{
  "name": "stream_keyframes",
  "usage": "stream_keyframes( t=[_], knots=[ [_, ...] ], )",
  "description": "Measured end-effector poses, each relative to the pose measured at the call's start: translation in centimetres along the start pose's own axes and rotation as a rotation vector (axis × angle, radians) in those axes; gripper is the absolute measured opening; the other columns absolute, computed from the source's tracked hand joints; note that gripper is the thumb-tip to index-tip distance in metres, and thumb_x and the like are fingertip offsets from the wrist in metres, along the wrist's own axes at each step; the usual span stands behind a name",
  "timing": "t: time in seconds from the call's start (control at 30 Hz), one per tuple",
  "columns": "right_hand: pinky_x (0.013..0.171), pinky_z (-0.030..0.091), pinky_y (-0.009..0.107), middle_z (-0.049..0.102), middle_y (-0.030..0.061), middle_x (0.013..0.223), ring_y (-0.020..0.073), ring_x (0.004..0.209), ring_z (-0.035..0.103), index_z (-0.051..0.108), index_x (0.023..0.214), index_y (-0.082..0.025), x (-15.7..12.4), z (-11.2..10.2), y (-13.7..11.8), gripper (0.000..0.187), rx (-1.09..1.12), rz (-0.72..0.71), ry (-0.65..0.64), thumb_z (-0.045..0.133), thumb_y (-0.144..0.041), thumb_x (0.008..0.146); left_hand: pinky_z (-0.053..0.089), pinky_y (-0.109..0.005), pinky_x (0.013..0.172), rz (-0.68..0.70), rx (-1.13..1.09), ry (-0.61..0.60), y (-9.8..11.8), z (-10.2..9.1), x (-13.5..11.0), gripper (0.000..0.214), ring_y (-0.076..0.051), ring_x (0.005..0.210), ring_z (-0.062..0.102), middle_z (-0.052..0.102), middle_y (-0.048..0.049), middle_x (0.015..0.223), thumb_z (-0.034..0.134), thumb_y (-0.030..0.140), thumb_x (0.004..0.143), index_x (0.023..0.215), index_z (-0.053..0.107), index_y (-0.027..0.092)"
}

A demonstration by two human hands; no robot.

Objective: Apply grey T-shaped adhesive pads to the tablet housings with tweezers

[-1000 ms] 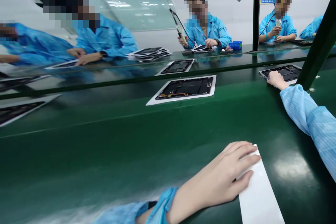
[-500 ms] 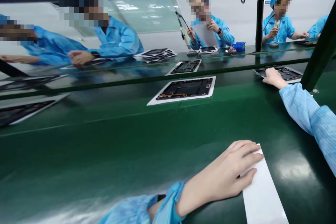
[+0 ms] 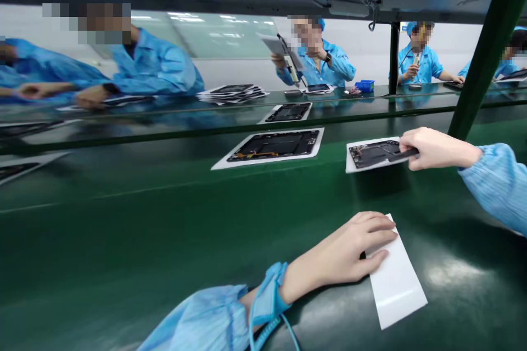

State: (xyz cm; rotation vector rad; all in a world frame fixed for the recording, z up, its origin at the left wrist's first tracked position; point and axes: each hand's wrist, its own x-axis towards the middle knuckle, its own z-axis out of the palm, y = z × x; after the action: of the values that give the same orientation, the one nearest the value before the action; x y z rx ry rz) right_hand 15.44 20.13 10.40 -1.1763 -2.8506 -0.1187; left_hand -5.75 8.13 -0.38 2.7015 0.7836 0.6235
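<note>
Right hand (image 3: 432, 148) pinches the near-right end of a tablet shell (image 3: 374, 153) on a white backing (image 3: 351, 168), which looks raised over the green bench (image 3: 164, 247), so pickup seems done, set-down not yet. Left hand (image 3: 356, 247) rests palm down, fingers loosely spread on the upper end of a white sheet (image 3: 397, 285), which has nothing else on it. Another shell (image 3: 278, 145) lies farther back, left of the held one, untouched by either hand; can't tell whether it's finished.
</note>
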Motion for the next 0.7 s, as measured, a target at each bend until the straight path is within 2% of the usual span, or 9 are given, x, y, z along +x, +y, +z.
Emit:
stream_keyframes(
  t=[0.17, 0.33, 0.43, 0.5, 0.57, 0.63, 0.7],
  knots=[
    [0.057, 0.035, 0.026, 0.058, 0.0008, 0.083, 0.0155, 0.065, 0.054, 0.048, 0.076, -0.021, -9.5, 0.3, 0.0, 0.016, 0.025, 0.015, -0.045, 0.056, -0.010, 0.066, 0.048, -0.036, 0.100, 0.003, 0.047, 0.011, 0.1, -0.1, -0.1, 0.029, -0.021, 0.114, 0.058, 0.065, -0.0104, 0.121, 0.044, 0.022, 0.095, 0.115, 0.064, 0.016],
    [0.051, 0.038, 0.029, 0.057, 0.0024, 0.084, 0.0175, 0.060, 0.056, 0.050, 0.085, -0.026, -19.8, 3.6, -0.8, 0.020, 0.159, 0.047, -0.035, 0.051, -0.010, 0.074, 0.048, -0.038, 0.102, -0.025, 0.073, 0.035, 0.2, 0.3, -0.8, 0.032, -0.022, 0.121, 0.055, 0.063, -0.0113, 0.124, 0.040, 0.023, 0.097, 0.118, 0.064, 0.016],
    [0.049, 0.043, 0.030, 0.058, 0.0034, 0.089, 0.0184, 0.062, 0.060, 0.052, 0.091, -0.029, -24.7, 5.2, -1.4, 0.029, 0.300, 0.123, -0.101, 0.049, -0.007, 0.073, 0.047, -0.041, 0.104, -0.053, 0.066, 0.051, 0.5, 0.7, -1.4, 0.034, -0.024, 0.125, 0.052, 0.061, -0.0117, 0.129, 0.039, 0.024, 0.099, 0.123, 0.061, 0.016],
    [0.051, 0.049, 0.030, 0.060, 0.0043, 0.096, 0.0183, 0.066, 0.063, 0.056, 0.096, -0.032, -26.6, 5.3, -1.5, 0.035, 0.389, 0.165, -0.139, 0.050, -0.006, 0.072, 0.047, -0.042, 0.105, -0.065, 0.063, 0.055, 0.9, 0.7, -1.6, 0.034, -0.024, 0.127, 0.051, 0.060, -0.0116, 0.130, 0.039, 0.024, 0.099, 0.125, 0.060, 0.016],
    [0.056, 0.055, 0.029, 0.061, 0.0053, 0.100, 0.0190, 0.074, 0.066, 0.061, 0.103, -0.036, -27.1, 4.7, -1.4, 0.037, 0.467, 0.148, -0.143, 0.053, -0.010, 0.077, 0.046, -0.042, 0.105, -0.070, 0.067, 0.058, 1.5, 0.7, -1.7, 0.034, -0.025, 0.127, 0.050, 0.060, -0.0120, 0.130, 0.039, 0.026, 0.100, 0.126, 0.059, 0.016],
    [0.061, 0.056, 0.029, 0.063, 0.0062, 0.098, 0.0199, 0.079, 0.067, 0.066, 0.102, -0.040, -26.2, 3.5, -1.5, 0.026, 0.518, 0.119, -0.074, 0.057, -0.021, 0.086, 0.045, -0.043, 0.106, -0.078, 0.082, 0.068, 2.1, 0.8, -1.8, 0.034, -0.026, 0.128, 0.049, 0.059, -0.0133, 0.131, 0.040, 0.030, 0.101, 0.127, 0.057, 0.015],
    [0.059, 0.054, 0.030, 0.065, 0.0070, 0.090, 0.0204, 0.074, 0.067, 0.071, 0.092, -0.040, -24.0, 2.0, -1.9, 0.013, 0.554, 0.145, 0.062, 0.058, -0.038, 0.091, 0.041, -0.047, 0.108, -0.097, 0.104, 0.084, 2.7, 0.9, -2.0, 0.036, -0.028, 0.131, 0.047, 0.055, -0.0149, 0.135, 0.042, 0.034, 0.100, 0.129, 0.053, 0.016]
  ],
)
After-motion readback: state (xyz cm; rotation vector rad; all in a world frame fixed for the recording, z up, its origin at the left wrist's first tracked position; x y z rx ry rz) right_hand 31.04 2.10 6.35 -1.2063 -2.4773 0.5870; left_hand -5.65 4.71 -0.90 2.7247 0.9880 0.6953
